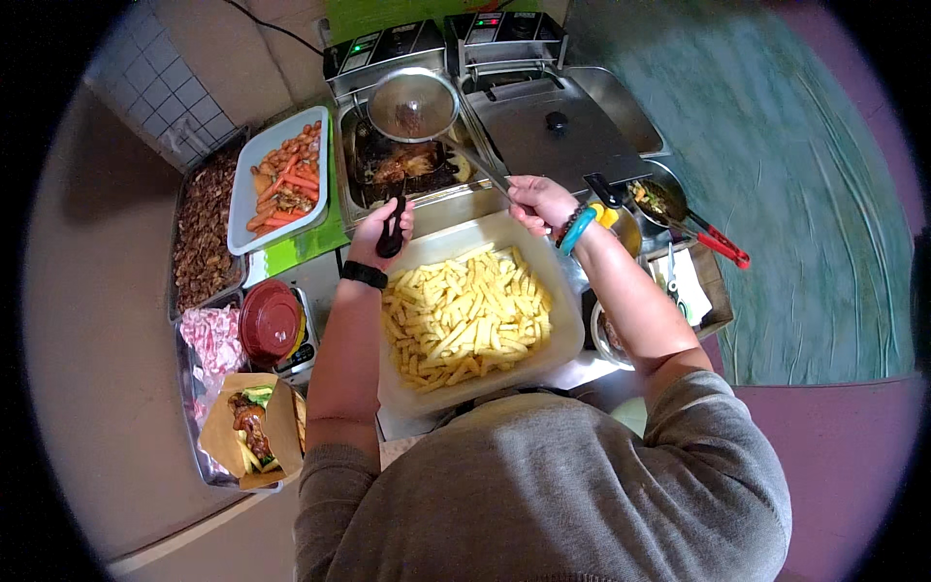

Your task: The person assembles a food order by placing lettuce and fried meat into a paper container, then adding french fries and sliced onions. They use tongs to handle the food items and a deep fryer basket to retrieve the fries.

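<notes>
My right hand (541,204) is closed round the long metal handle of a round mesh strainer (414,105). The strainer's bowl hangs over the back of the open fryer (341,145), above dark oil with browned pieces of food (407,167) in it. My left hand (378,236) grips a black-handled utensil (392,233) at the fryer's near edge. Its far end points toward the food, and its exact kind is unclear. Just below both hands stands a white tub (565,320) filled with pale yellow cut fries (470,315).
At left are a white tray (242,209) of sausages, a pan of dark meat pieces (204,218), raw sliced meat (208,339), a red bowl (270,323) and a boxed meal (254,432). On the right are a lidded fryer (553,136), a red-handled pan (664,199) and scissors (672,276).
</notes>
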The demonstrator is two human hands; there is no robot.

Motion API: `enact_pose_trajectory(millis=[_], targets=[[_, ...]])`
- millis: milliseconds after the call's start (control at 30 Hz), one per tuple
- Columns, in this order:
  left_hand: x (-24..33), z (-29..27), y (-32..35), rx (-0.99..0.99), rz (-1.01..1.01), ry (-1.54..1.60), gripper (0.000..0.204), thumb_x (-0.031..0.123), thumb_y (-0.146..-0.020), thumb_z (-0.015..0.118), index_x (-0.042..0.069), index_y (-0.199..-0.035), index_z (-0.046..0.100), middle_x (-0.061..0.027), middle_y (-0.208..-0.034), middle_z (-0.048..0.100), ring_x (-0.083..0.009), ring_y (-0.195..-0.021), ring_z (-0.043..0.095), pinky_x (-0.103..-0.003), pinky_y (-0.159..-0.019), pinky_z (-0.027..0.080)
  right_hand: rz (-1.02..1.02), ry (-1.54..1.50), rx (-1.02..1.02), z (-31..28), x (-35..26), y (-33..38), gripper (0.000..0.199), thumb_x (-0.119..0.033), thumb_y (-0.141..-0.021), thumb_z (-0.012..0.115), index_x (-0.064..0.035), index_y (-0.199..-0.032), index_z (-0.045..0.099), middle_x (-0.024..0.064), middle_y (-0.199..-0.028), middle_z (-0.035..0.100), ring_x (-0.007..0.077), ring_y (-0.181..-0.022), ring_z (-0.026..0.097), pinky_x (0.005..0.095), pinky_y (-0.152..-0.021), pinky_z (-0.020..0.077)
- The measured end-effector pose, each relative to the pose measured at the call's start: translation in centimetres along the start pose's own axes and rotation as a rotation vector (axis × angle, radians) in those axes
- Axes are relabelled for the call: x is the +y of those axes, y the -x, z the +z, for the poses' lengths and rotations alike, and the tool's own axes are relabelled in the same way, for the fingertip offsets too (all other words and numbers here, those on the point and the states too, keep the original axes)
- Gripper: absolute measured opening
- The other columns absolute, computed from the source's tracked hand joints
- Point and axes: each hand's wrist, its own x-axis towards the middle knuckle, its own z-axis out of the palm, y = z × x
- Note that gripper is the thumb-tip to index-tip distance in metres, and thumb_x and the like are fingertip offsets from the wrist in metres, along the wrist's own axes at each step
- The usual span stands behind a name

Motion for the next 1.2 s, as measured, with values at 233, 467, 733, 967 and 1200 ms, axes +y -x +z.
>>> enact_pose_trajectory(millis=[233,467,733,967,1200], targets=[[-1.7,1.5,1.2,0.139,0.099,-0.325,0.043,0.038,-0.088,0.036,-0.002,-0.090,0.050,-0.0080,-0.070,0.057,-0.0144,-0.055,0.053,-0.024,-0.050,0.045,-0.004,0.002,0.047,-0.4,0.5,1.7,0.007,-0.011,-0.085,0.040,-0.0052,-0.088,0.045,0.0001,-0.053,0.046,0.0060,-0.034,0.034,0.0208,-0.029,0.0251],[-3.7,1.5,6.8,0.284,0.134,-0.578,0.053,0.051,-0.082,0.041,0.001,-0.096,0.049,-0.0132,-0.080,0.059,-0.0225,-0.070,0.061,-0.029,-0.053,0.050,0.027,0.029,-0.010,0.1,0.7,2.0,0.013,-0.011,-0.086,0.039,-0.0060,-0.096,0.046,0.0002,-0.052,0.045,0.0061,-0.032,0.031,0.0210,-0.029,0.0237],[-7.5,-1.7,13.1,0.721,0.660,-0.866,0.031,0.034,-0.086,0.044,0.004,-0.092,0.050,-0.0015,-0.065,0.048,-0.0097,-0.053,0.051,-0.020,-0.044,0.040,0.087,0.074,0.036,0.0,1.9,2.0,0.015,-0.011,-0.086,0.038,-0.0046,-0.098,0.046,0.0002,-0.052,0.044,0.0062,-0.032,0.031,0.0206,-0.029,0.0227],[-11.9,-7.8,17.3,0.974,0.820,-1.067,0.024,0.023,-0.088,0.040,0.001,-0.089,0.050,-0.0070,-0.066,0.050,-0.0168,-0.064,0.052,-0.027,-0.058,0.041,0.110,0.079,0.063,0.0,2.3,2.6,0.018,-0.013,-0.087,0.037,-0.0063,-0.100,0.047,0.0000,-0.052,0.044,0.0059,-0.032,0.031,0.0204,-0.029,0.0229],[-15.8,-11.9,18.9,1.142,0.600,-1.684,0.025,0.019,-0.083,0.044,0.001,-0.100,0.050,-0.0180,-0.095,0.052,-0.0324,-0.089,0.049,-0.037,-0.075,0.040,0.001,-0.005,-0.022,1.2,1.6,3.2,0.015,-0.010,-0.087,0.037,-0.0043,-0.097,0.046,0.0001,-0.052,0.044,0.0060,-0.032,0.031,0.0201,-0.029,0.0230]])
